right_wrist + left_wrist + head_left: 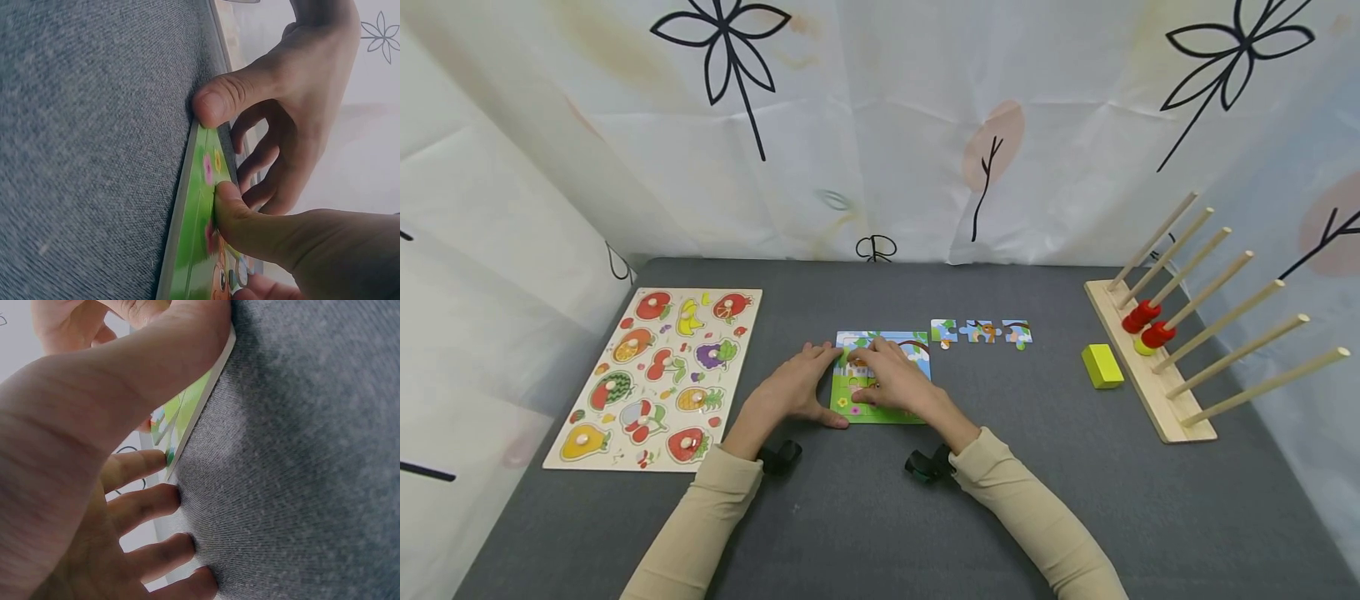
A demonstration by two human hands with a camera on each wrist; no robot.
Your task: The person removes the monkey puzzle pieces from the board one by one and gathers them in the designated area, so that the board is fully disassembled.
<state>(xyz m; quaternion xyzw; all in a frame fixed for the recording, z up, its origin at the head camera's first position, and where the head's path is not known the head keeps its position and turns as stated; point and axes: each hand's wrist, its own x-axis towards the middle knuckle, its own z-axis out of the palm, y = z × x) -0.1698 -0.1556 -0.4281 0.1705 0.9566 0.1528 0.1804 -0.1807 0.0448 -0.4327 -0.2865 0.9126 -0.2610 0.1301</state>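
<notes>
A jigsaw puzzle board with a green lower part and pink flowers lies flat at the middle of the table. My left hand steadies its left side, thumb at the near left corner and the other fingers spread toward the far left. In the left wrist view those fingers reach down to the cloth beside the board's edge. My right hand rests over the puzzle, thumb on the green surface and fingertips farther up the picture. The part of the puzzle under the right palm is hidden.
Three loose jigsaw pieces lie in a row right of the board's far corner. On the left is a fruit peg board. A yellow block sits beside a wooden peg rack with red and yellow beads. Patterned cloth hangs behind.
</notes>
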